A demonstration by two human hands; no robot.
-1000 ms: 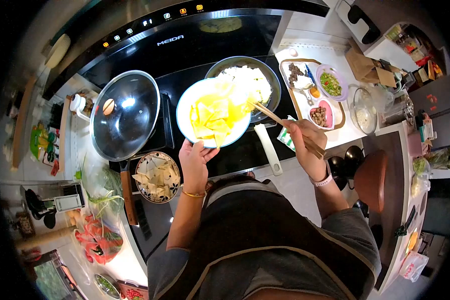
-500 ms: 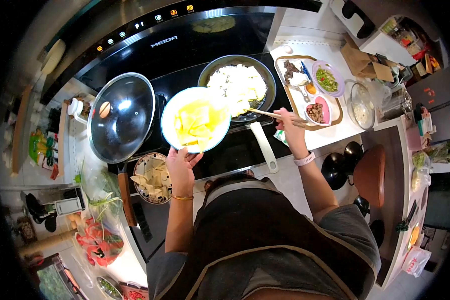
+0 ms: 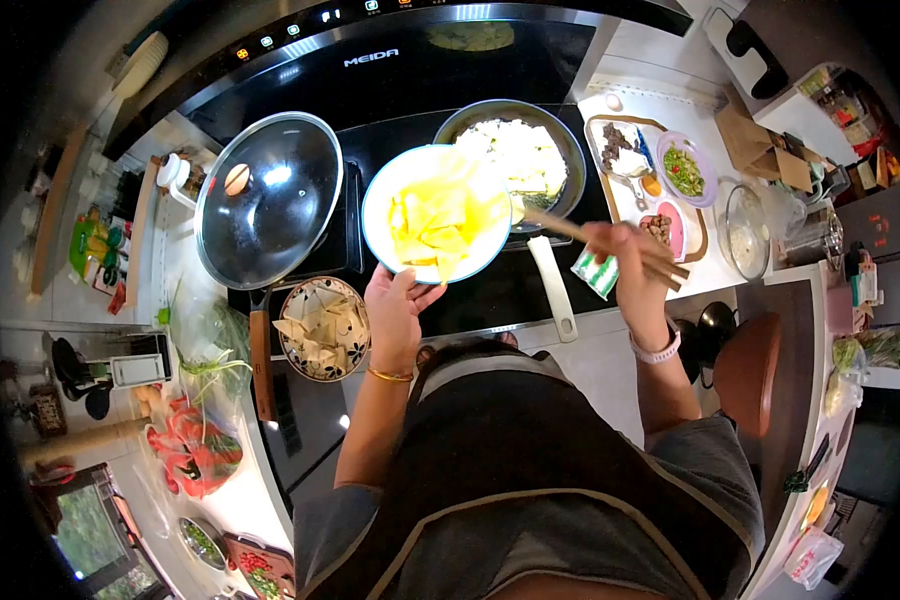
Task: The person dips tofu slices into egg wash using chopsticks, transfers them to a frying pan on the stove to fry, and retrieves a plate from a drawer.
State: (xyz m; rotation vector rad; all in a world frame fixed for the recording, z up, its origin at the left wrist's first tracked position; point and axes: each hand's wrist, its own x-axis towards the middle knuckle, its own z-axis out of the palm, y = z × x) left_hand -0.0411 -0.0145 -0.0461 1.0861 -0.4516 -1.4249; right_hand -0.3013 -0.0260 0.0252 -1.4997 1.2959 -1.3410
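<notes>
My left hand [image 3: 398, 318] grips the near rim of a white bowl [image 3: 488, 238] with a blue edge, thumb on the rim. Pale yellow, flat-cut pieces [image 3: 430, 225] lie inside it. The bowl is held above the stove, overlapping the left side of a frying pan [image 3: 574, 160]. White pieces [image 3: 520, 160] cover much of the pan, whose pale handle [image 3: 552, 290] points towards me. Wooden chopsticks [image 3: 570, 230] are in my closed right hand [image 3: 632, 280], right of that handle. Their tips, blurred, are near the pan's front edge.
A glass-lidded wok [image 3: 270, 225] with a wooden handle [image 3: 260, 365] stands left. Below it is a patterned bowl [image 3: 362, 330] of tan pieces. On the right are a tray [image 3: 705, 250] of ingredients, a purple-rimmed bowl [image 3: 708, 188], a glass bowl [image 3: 755, 268] and a green-and-white packet [image 3: 596, 272].
The camera view has shifted, moving the scene rightwards. My right hand has drawn back towards me with the chopsticks, exposing more of the packet. My left hand still holds the bowl.
</notes>
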